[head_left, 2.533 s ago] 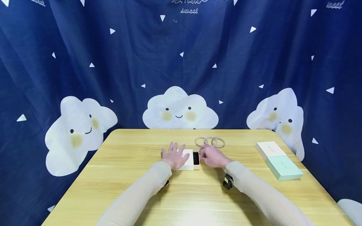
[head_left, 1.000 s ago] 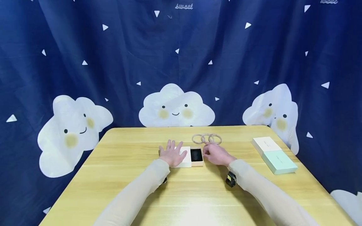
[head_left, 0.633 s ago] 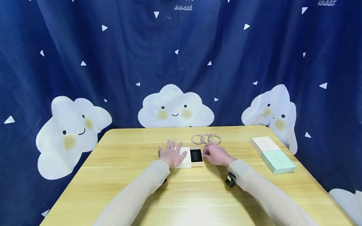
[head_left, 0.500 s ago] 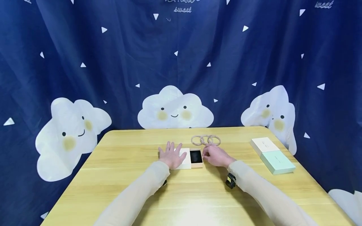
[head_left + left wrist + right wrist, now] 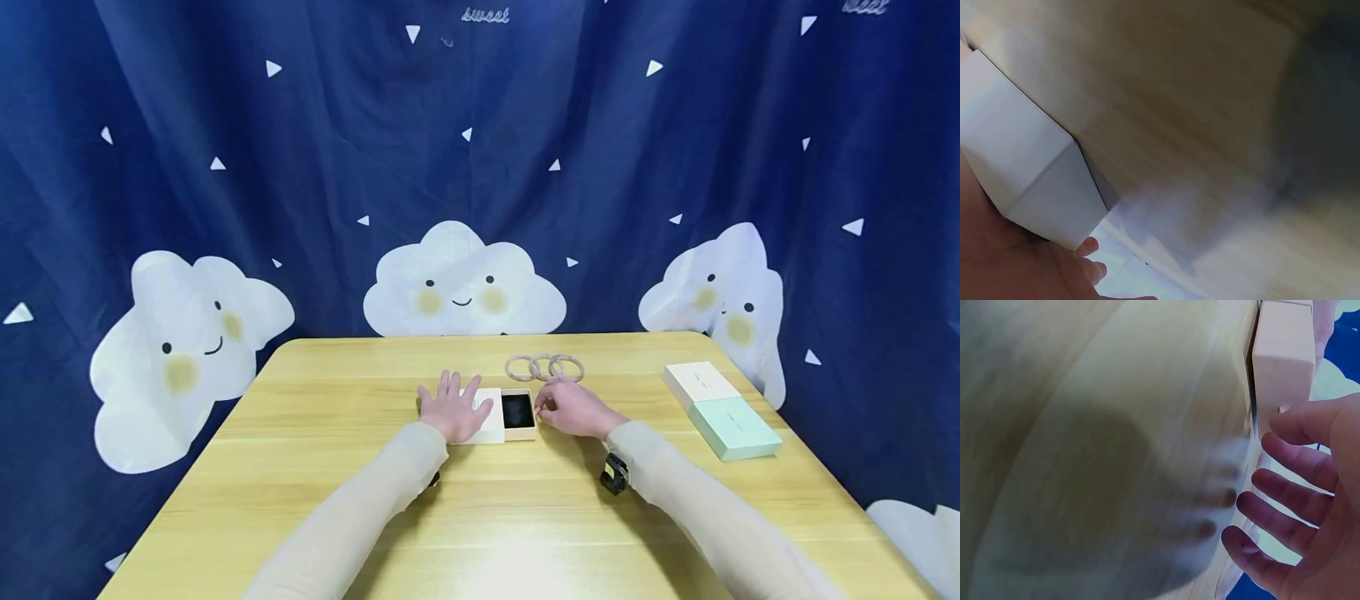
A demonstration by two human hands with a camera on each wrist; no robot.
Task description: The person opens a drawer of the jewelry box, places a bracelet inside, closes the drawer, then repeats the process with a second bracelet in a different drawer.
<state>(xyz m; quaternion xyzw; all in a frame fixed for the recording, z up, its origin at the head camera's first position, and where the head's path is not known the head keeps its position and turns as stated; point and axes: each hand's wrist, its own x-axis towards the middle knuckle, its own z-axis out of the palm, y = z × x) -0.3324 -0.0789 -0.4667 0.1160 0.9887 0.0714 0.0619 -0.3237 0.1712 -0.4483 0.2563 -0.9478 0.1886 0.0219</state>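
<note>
A small white box sleeve [image 5: 492, 419] lies on the table with its pale pink drawer [image 5: 520, 435] slid out to the right. A black pad [image 5: 517, 410] lines the drawer. My left hand [image 5: 452, 415] rests flat over the sleeve with fingers spread; its wrist view shows the white sleeve [image 5: 1041, 169] against the palm. At the drawer's right end, thumb and index finger of my right hand [image 5: 576, 409] pinch close to the end wall. In the right wrist view the two tips meet at the drawer's [image 5: 1284, 375] lower edge, beside a small dark hole, the other fingers loosely bent.
Three pinkish rings [image 5: 519, 367] lie overlapping in a row behind the right hand. On the right side of the table, a white box [image 5: 702, 381] and a mint green box [image 5: 737, 430] sit end to end. A blue curtain [image 5: 330, 167] with clouds hangs behind the table's far edge.
Since the earliest frame the drawer has come further out of the sleeve to the right, along with my right hand. Over the last second both hands have stayed nearly still; the view shifted slightly.
</note>
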